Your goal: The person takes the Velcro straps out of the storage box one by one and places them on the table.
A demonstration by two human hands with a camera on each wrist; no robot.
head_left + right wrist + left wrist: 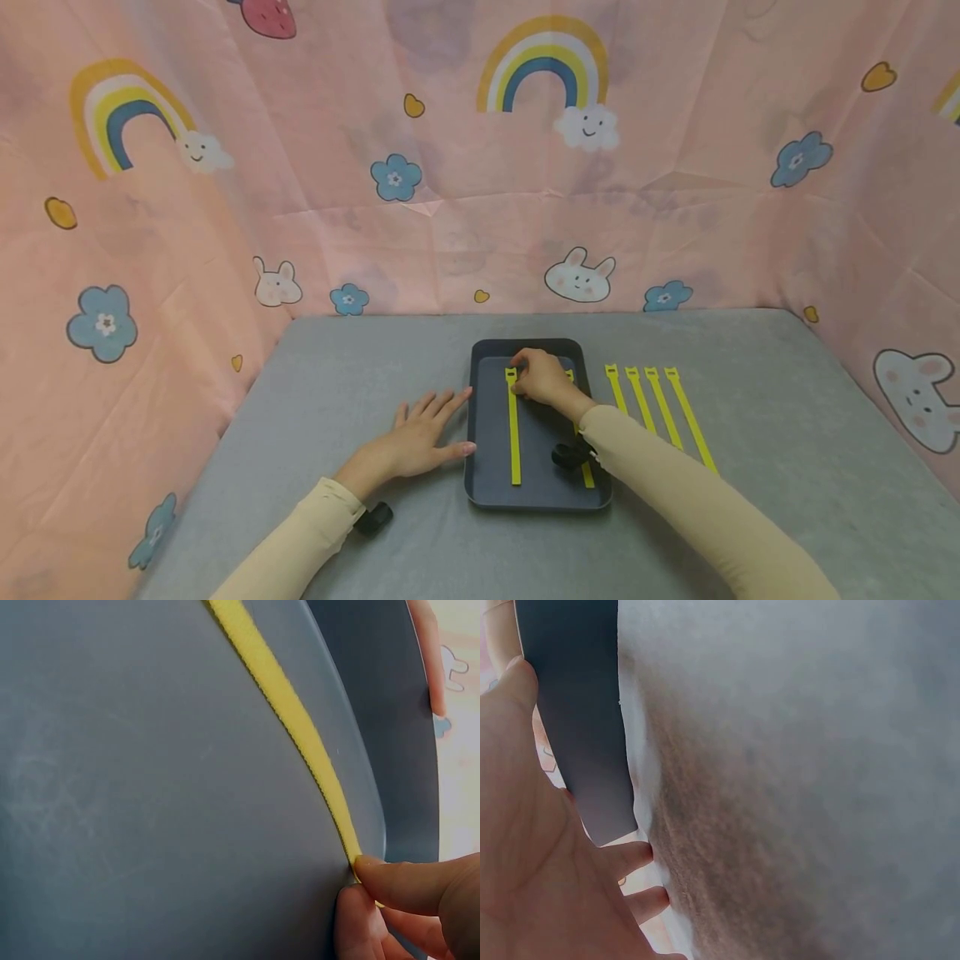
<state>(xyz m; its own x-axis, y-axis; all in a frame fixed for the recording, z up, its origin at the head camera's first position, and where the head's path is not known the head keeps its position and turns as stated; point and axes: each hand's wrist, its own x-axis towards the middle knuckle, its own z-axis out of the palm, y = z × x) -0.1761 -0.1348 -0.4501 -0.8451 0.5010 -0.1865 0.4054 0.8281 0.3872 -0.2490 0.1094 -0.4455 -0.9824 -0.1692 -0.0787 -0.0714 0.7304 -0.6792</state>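
A dark grey rectangular tray lies on the table. Inside it, a yellow cable tie with a slotted head runs lengthwise near the left side. My right hand pinches that tie near its head; the right wrist view shows thumb and finger on the strap. A second yellow tie lies along the tray's right side, partly hidden by the right wrist. My left hand is spread at the tray's left edge, its fingertips at the outer wall.
Several more yellow ties lie side by side on the table right of the tray, their lower parts partly behind the right sleeve. Grey cloth covers the table. A pink printed curtain hangs behind and at both sides.
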